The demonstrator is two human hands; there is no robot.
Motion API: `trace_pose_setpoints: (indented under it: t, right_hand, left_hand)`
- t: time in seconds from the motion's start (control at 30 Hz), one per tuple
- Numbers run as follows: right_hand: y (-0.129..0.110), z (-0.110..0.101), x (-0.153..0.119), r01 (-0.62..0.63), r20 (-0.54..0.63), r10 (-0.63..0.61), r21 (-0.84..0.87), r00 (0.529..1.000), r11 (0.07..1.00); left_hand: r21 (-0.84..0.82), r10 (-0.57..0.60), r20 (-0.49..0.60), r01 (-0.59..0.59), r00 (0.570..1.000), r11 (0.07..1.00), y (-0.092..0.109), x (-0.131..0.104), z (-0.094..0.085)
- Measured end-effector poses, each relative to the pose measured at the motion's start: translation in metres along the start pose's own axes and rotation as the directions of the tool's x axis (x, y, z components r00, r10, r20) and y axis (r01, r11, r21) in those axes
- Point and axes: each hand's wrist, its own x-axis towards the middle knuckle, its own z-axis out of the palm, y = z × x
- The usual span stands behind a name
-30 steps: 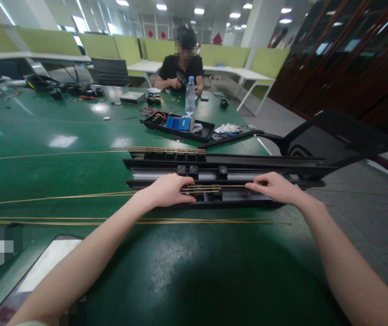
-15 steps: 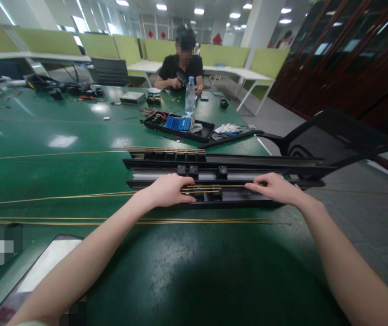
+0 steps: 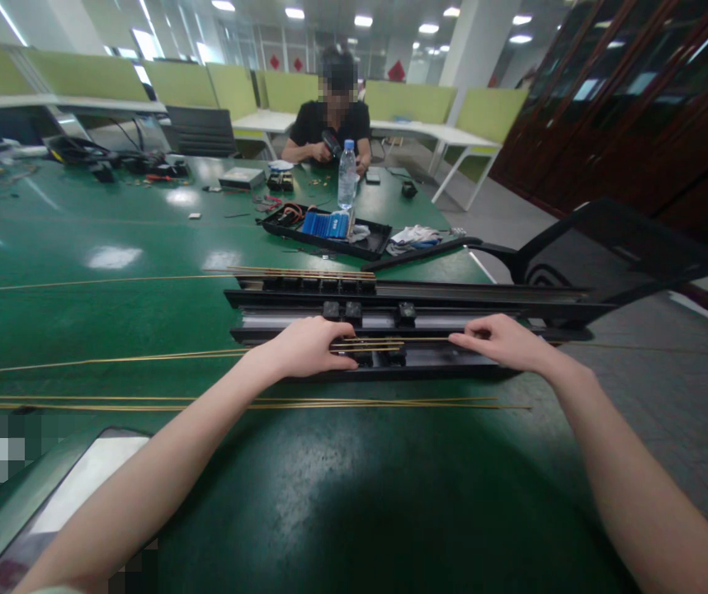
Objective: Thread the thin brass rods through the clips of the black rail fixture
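Note:
My left hand [image 3: 308,346] is closed at a small black block in the front black metal channel [image 3: 434,356], thumb on its near side and fingers on its far side. Several thin brass-coloured rods [image 3: 384,344] run over this block and a second black block [image 3: 396,356] just to the right. My right hand [image 3: 499,340] pinches a single thin brass rod [image 3: 425,339] between thumb and forefinger, above the same channel. That rod stretches left to the blocks and out past my right hand. The fingertips of my left hand partly hide the first block.
Behind lie more black channels [image 3: 483,307] with black blocks [image 3: 352,313] and rods. Loose brass rods [image 3: 391,403] lie nearer me. A tablet-like device [image 3: 91,478] is under my left forearm. Beyond stand a black tray [image 3: 379,238], a water bottle [image 3: 346,177] and a seated person [image 3: 329,124].
My right hand has shifted very slightly to the right along with its pinch on the rod. My left hand stays in place.

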Motion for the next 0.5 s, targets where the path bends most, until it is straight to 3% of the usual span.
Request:
trace_pose_setpoints:
  t: [0.27, 0.5]
  right_hand:
    - [-0.002, -0.005, -0.001, 0.004, -0.005, -0.004, -0.032, 1.0, 0.999]
    - [0.002, -0.018, -0.005, -0.109, -0.225, 0.084, -0.101, 0.971, 0.989]
  left_hand:
    - [0.006, -0.001, -0.001, 0.001, 1.0, 1.0, 0.0, 0.0, 0.0]
    - [0.027, 0.007, -0.013, -0.007, 1.0, 1.0, -0.002, 0.0, 0.002]
